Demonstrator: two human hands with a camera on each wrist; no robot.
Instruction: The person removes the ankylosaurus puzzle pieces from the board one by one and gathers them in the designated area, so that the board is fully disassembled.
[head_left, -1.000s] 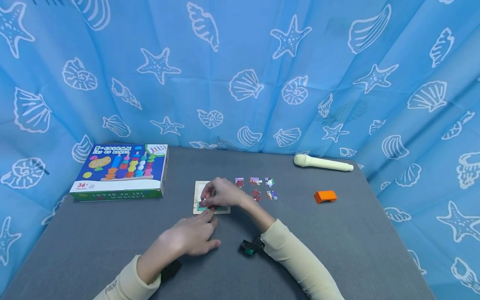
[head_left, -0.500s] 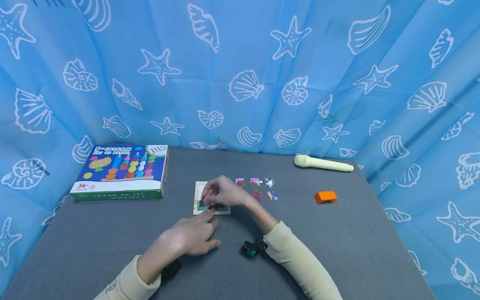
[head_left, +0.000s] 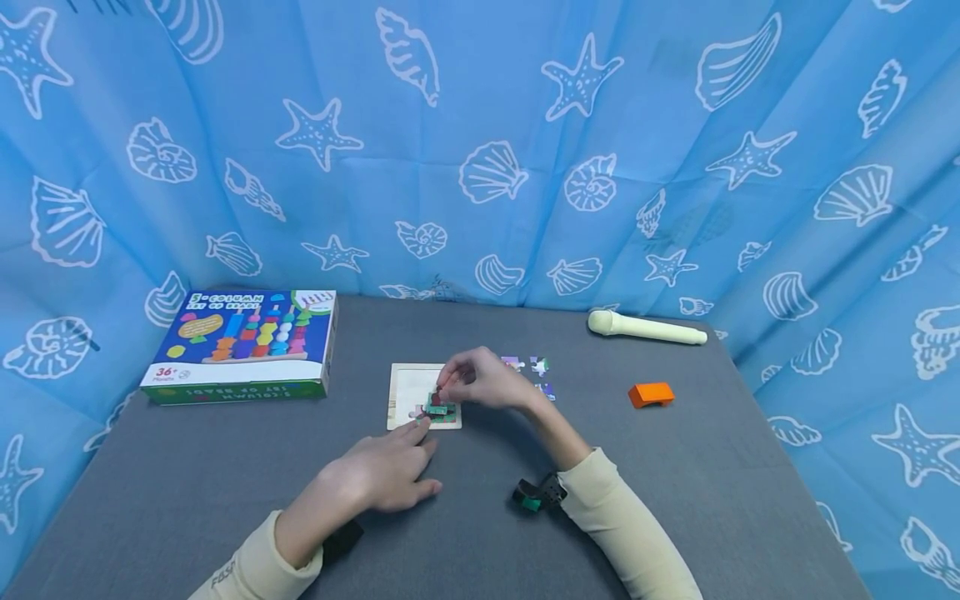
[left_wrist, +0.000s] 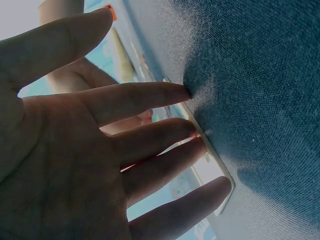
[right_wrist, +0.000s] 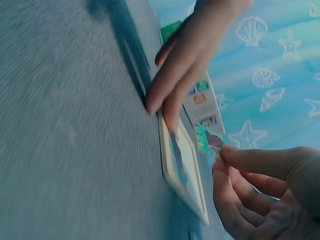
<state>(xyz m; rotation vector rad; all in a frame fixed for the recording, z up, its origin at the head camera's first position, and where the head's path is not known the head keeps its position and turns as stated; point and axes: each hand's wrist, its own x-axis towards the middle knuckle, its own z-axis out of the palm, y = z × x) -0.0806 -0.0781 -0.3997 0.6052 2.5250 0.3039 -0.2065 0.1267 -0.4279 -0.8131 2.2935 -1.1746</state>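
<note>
Between thumb and fingertips my right hand (head_left: 487, 381) pinches a green and dark red jigsaw piece (right_wrist: 202, 139), held above the wooden puzzle tray (head_left: 393, 396). Flat in the tray's near right part lies another piece with green and dark red print, partly hidden by the held one. My left hand (head_left: 382, 471) has its fingers extended, and its fingertips (left_wrist: 192, 129) rest at the tray's near edge. Right of the tray lie loose jigsaw pieces (head_left: 539, 365); my right hand covers some of that area.
A bead-set box (head_left: 240, 342) stands at the left of the grey table. To the right are an orange block (head_left: 651, 393) and a cream microphone-shaped stick (head_left: 647, 326). A blue shell-print curtain (head_left: 495, 167) hangs behind the table.
My right hand has moved right from the tray's left part to above its right side, with the jigsaw piece pinched and raised. My left hand has stayed in place.
</note>
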